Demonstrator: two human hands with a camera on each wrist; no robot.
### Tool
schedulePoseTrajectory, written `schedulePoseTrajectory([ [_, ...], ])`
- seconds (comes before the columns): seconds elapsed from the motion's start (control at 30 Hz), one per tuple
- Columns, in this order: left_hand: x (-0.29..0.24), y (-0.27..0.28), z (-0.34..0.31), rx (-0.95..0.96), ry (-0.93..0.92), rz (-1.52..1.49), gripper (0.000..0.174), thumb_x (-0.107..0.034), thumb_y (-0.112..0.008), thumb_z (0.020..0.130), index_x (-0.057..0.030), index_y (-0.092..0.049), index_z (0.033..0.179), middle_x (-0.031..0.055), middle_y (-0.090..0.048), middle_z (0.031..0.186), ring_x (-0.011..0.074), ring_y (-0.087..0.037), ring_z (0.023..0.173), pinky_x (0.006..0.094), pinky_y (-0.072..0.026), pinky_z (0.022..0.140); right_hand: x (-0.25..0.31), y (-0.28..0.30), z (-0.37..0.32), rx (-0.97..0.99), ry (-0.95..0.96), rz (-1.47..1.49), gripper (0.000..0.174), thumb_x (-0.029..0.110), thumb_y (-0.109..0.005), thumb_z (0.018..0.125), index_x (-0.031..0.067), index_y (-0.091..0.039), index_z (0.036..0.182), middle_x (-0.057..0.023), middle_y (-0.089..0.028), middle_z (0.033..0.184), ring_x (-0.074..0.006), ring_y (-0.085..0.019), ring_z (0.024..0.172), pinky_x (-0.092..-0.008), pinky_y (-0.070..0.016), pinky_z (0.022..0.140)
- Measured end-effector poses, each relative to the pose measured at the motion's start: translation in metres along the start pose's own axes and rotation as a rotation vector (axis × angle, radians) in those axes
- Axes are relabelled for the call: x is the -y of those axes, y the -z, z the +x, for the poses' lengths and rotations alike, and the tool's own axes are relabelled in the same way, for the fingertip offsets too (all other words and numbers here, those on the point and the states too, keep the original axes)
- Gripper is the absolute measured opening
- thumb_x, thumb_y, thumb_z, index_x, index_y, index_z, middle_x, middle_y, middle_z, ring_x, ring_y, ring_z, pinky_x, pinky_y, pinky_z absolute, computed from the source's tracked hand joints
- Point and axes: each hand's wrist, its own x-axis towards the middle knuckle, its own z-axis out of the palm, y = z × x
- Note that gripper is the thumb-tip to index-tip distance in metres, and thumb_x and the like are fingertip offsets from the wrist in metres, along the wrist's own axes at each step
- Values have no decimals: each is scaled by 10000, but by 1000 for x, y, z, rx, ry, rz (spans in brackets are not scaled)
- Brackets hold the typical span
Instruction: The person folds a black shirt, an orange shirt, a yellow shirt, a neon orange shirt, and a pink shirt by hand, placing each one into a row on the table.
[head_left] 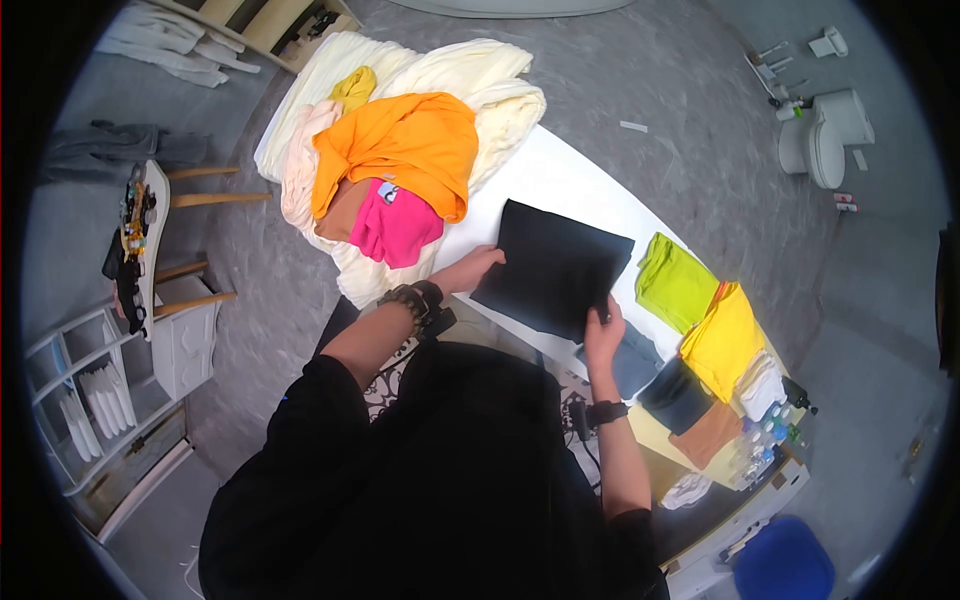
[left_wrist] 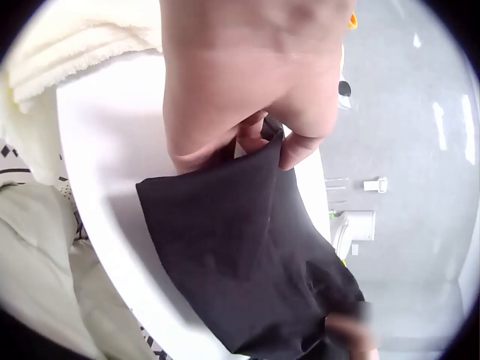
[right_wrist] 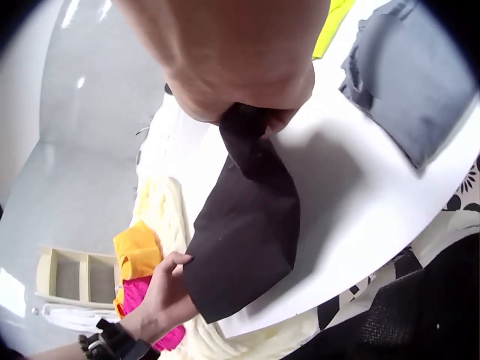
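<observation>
A folded black cloth is held above the white table between both hands. The left hand grips its left edge; in the left wrist view the thumb and fingers of that hand pinch a corner of the cloth. At the opposite side the right hand holds the near right corner, and the right wrist view shows the cloth bunched in the fingers of this hand. Its underside is hidden in the head view.
Orange and pink clothes lie heaped on a cream blanket at the left. Folded green, yellow, grey and brown clothes lie at the right, near small bottles. A blue stool stands beyond.
</observation>
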Motion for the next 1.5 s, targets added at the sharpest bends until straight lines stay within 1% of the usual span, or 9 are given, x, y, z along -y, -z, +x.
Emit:
schedulePoseTrajectory([
  [0.13, -5, -2, -4, 156, 209, -106, 360, -286, -460, 968, -58, -471, 1246, 91, -599, 1050, 179, -604, 940, 333, -512, 760, 39, -49, -15, 338, 285, -390, 520, 41, -651, 784, 8, -530, 1289, -190, -554, 1060, -391, -569, 962, -414, -488, 854],
  [0.27, -34, -16, -33, 365, 283, -417, 456, -353, -488, 985, -84, -411, 1346, 78, -604, 1134, 191, -638, 984, 343, -550, 755, 34, -89, -28, 645, 447, -430, 600, 164, -707, 797, 17, -480, 1332, -194, -443, 1277, -360, -500, 1131, -397, -435, 963],
  [0.47, -5, -3, -18, 226, 40, 63, 602, -103, -648, 877, -70, -359, 1404, 78, -584, 1154, 165, -629, 972, 257, -536, 638, 19, -87, -32, 539, 365, -370, 502, 166, -665, 843, -5, -501, 1286, -220, -408, 1372, -400, -415, 1270, -418, -377, 1055],
  [0.7, 18, 1, 2, 182, -570, 652, 665, 62, -493, 713, -18, -422, 1369, 194, -599, 1210, 285, -582, 1116, 359, -469, 936, 4, -65, -1, 263, 460, -545, 473, 63, -597, 831, -17, -483, 1283, -244, -382, 1407, -412, -376, 1307, -442, -349, 1085],
  [0.8, -24, -2, -1, 283, -271, 1159, 643, 34, -501, 716, -32, -442, 1353, 237, -618, 1150, 369, -610, 1056, 399, -485, 903, 11, -58, 6, 410, 629, -748, 492, 63, -602, 813, 0, -489, 1287, -223, -360, 1442, -401, -338, 1346, -453, -341, 1091],
  [0.93, -49, -16, 7, -308, -674, 1234, 402, 15, -528, 758, -52, -574, 1152, 193, -595, 1069, 390, -551, 1051, 452, -455, 893, -15, -59, 4, 482, 545, -997, 587, 169, -607, 830, 47, -429, 1376, -163, -263, 1525, -355, -233, 1422, -516, -293, 1109],
  [1.03, -50, -30, -8, -265, -897, 1264, 368, -12, -564, 755, -59, -580, 1120, 158, -554, 1059, 357, -521, 1050, 440, -435, 904, -22, -56, 8, 431, 515, -1013, 635, 202, -614, 833, 80, -397, 1416, -159, -238, 1538, -369, -210, 1427, -542, -278, 1108],
  [1.17, -3, -28, -24, -2, -830, 1659, 542, -87, -597, 777, -133, -524, 1311, 200, -363, 1439, 389, -311, 1361, 570, -323, 1051, -20, -50, 14, 259, 424, -1058, 693, 259, -659, 818, 154, -382, 1444, -171, -189, 1556, -465, -187, 1403, -597, -294, 1060],
  [1.5, -13, -45, -1, 74, -727, 1852, 632, -248, -613, 871, -245, -367, 1454, 167, -138, 1572, 421, -107, 1445, 670, -218, 1072, -32, -13, 35, 253, 349, -1138, 757, 416, -656, 843, 188, -325, 1485, -138, -142, 1582, -435, -179, 1420, -581, -283, 1078],
])
